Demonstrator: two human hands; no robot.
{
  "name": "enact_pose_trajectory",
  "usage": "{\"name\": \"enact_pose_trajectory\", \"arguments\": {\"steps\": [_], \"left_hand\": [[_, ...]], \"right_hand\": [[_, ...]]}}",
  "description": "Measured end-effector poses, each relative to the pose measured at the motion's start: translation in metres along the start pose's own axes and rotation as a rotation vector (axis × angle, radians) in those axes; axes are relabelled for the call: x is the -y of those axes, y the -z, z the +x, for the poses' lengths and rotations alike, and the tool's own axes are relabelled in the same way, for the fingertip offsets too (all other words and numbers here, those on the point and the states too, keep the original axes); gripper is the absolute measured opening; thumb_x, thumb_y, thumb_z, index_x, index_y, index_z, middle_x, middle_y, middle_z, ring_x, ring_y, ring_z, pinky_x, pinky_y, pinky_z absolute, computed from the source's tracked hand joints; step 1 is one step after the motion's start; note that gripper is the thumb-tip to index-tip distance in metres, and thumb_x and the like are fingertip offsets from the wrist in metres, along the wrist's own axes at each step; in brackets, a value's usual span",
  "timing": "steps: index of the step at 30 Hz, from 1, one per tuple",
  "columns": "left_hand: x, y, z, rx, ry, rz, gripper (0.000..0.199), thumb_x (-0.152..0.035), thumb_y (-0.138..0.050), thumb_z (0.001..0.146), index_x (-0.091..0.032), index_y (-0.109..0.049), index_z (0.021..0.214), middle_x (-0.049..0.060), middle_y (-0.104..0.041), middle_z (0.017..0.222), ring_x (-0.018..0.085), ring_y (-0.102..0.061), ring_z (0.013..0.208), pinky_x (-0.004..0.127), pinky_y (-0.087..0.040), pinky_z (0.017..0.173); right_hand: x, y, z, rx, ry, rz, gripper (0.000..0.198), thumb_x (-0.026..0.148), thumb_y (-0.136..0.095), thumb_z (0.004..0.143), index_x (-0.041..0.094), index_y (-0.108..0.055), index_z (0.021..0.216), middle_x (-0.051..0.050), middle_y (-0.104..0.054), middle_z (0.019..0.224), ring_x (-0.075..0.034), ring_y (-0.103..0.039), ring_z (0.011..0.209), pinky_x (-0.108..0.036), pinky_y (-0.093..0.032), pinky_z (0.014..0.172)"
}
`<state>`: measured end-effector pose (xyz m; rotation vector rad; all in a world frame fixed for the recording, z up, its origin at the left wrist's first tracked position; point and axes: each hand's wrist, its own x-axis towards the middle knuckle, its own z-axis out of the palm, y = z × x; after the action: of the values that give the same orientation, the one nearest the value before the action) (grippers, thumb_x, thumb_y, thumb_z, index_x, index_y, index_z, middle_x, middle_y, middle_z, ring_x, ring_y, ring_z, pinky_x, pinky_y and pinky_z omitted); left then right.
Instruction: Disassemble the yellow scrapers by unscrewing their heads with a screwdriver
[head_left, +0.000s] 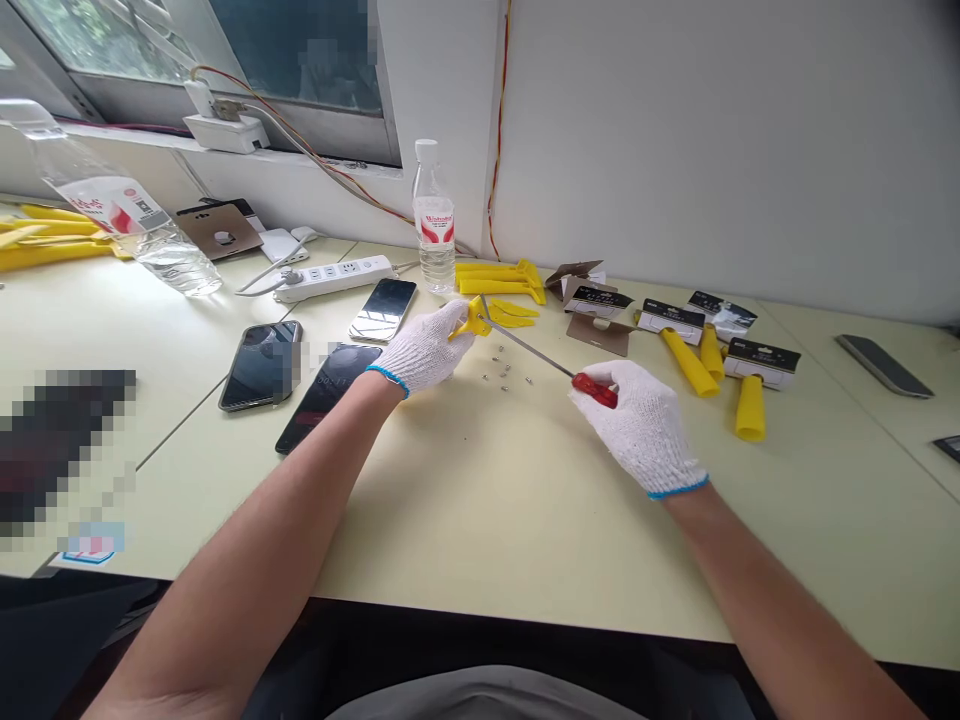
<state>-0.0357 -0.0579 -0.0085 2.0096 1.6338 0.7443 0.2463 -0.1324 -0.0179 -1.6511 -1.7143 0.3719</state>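
Note:
My left hand (426, 350), in a white knit glove with a blue cuff, is closed around a yellow plastic part (478, 318); a thin dark edge shows at its top. My right hand (637, 425), gloved the same way, grips the red handle of a screwdriver (596, 389). The screwdriver's long shaft slants up and left, its tip at the yellow part; whether it sits in a screw is too small to tell. Several small screws (506, 375) lie loose on the table below the shaft. Flat yellow pieces (514, 314) rest just behind my left hand.
Yellow handles (499, 278) are stacked by an upright water bottle (435, 225). Several yellow tubes (750, 408) with black-and-white card packaging (761, 362) lie to the right. Phones (260, 365), a power strip (337, 277) and a tilted bottle (142, 215) are at left.

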Motion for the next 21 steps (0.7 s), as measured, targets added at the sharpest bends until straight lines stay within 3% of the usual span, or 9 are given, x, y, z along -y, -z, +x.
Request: {"name": "enact_pose_trajectory", "arguments": {"steps": [2,6,8,9,12,14,16,19,21], "left_hand": [[0.0,-0.001,0.0,-0.004,-0.002,0.013,0.02,-0.036,-0.058,0.099,-0.025,-0.061,0.116,0.002,-0.072,0.1,0.011,-0.059,0.049,0.028,-0.045,0.058],[0.001,-0.002,0.0,-0.012,0.01,0.006,0.021,-0.037,-0.058,0.099,-0.025,-0.061,0.116,0.002,-0.072,0.101,0.011,-0.058,0.049,0.028,-0.046,0.059],[0.003,-0.002,0.001,-0.009,0.017,-0.006,0.022,-0.037,-0.058,0.099,-0.025,-0.061,0.116,0.001,-0.072,0.101,0.011,-0.059,0.049,0.028,-0.046,0.059],[0.003,-0.002,0.002,-0.009,0.02,-0.012,0.022,-0.037,-0.058,0.098,-0.025,-0.06,0.116,0.001,-0.071,0.1,0.011,-0.06,0.049,0.028,-0.047,0.058],[0.005,-0.001,0.002,-0.019,0.018,-0.033,0.021,-0.035,-0.058,0.097,-0.025,-0.06,0.116,0.002,-0.071,0.102,0.011,-0.061,0.05,0.029,-0.048,0.059],[0.006,0.0,0.002,-0.02,0.022,-0.049,0.022,-0.036,-0.057,0.098,-0.025,-0.06,0.117,0.003,-0.071,0.107,0.011,-0.062,0.051,0.029,-0.049,0.06],[0.006,0.0,0.002,-0.01,0.035,-0.063,0.023,-0.036,-0.057,0.098,-0.025,-0.06,0.118,0.003,-0.071,0.108,0.011,-0.063,0.052,0.028,-0.05,0.06],[0.007,0.0,0.002,-0.005,0.033,-0.037,0.023,-0.036,-0.057,0.097,-0.026,-0.06,0.118,0.002,-0.071,0.101,0.012,-0.063,0.052,0.028,-0.049,0.059],[0.007,-0.001,0.002,-0.002,0.023,-0.004,0.023,-0.035,-0.058,0.097,-0.026,-0.061,0.119,0.002,-0.072,0.101,0.012,-0.061,0.051,0.028,-0.048,0.059]], "right_hand": [[0.003,0.003,0.001,0.124,-0.087,0.057,0.027,0.043,-0.079,0.082,0.021,-0.077,0.098,-0.009,-0.077,0.099,-0.025,-0.069,0.088,-0.038,-0.055,0.079],[0.012,0.015,0.005,0.61,-0.592,0.619,0.036,0.052,-0.064,0.097,0.019,-0.077,0.093,-0.007,-0.067,0.083,-0.013,-0.051,0.059,-0.025,-0.04,0.048],[0.011,0.02,0.007,0.659,-0.755,0.889,0.034,0.046,-0.06,0.1,0.017,-0.078,0.095,-0.006,-0.065,0.082,-0.011,-0.045,0.055,-0.023,-0.037,0.044],[0.01,0.021,0.007,0.656,-0.772,0.964,0.031,0.042,-0.059,0.1,0.017,-0.079,0.098,-0.006,-0.065,0.083,-0.01,-0.044,0.054,-0.023,-0.037,0.043],[0.004,0.025,0.007,0.658,-0.655,0.988,0.029,0.04,-0.062,0.098,0.019,-0.08,0.107,-0.005,-0.066,0.091,-0.008,-0.036,0.051,-0.023,-0.034,0.041],[0.001,0.024,0.005,0.668,-0.488,0.827,0.033,0.046,-0.062,0.098,0.021,-0.079,0.109,-0.005,-0.069,0.095,-0.007,-0.032,0.047,-0.025,-0.031,0.04],[0.001,0.019,0.003,0.612,-0.343,0.618,0.034,0.049,-0.062,0.097,0.021,-0.078,0.108,-0.006,-0.072,0.096,-0.009,-0.038,0.047,-0.027,-0.034,0.042],[0.001,0.005,0.0,0.274,-0.115,0.307,0.027,0.039,-0.07,0.092,0.021,-0.077,0.11,-0.008,-0.077,0.105,-0.018,-0.066,0.071,-0.034,-0.055,0.068],[0.001,-0.003,-0.001,0.069,0.036,0.119,0.029,0.034,-0.073,0.087,0.021,-0.077,0.113,-0.01,-0.078,0.113,-0.026,-0.073,0.097,-0.042,-0.058,0.092]]}}
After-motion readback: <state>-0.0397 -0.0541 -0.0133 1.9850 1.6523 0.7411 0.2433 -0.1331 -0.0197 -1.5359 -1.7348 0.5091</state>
